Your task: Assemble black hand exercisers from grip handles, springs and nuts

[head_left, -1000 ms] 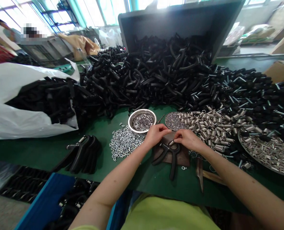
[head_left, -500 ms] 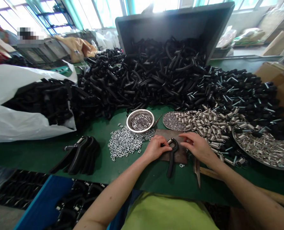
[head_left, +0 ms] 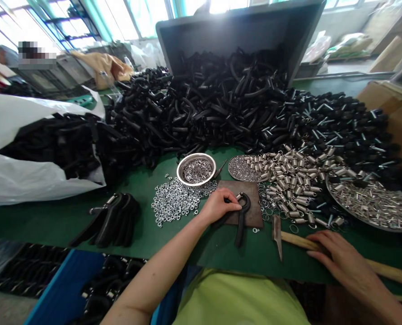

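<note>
My left hand is closed in a pinch on a curved black plastic handle, near its ring-shaped top. A small metal spring sits at that ring. The handle lies partly on a flat brown metal plate. My right hand is over the wooden grip of a hammer lying on the table. Its thumb and fingers are apart, on either side of the wood; whether they press on it is hard to see. The hammer's metal head rests right of the black handle.
Loose nuts and a metal bowl of small parts lie left of the plate. Springs and a tray of pins are at right. Black parts heap up behind. Several assembled handles stand at left.
My right hand has moved from beside the plate, right and toward me, to the hammer's wooden grip. My left hand still holds the black handle on the plate.
</note>
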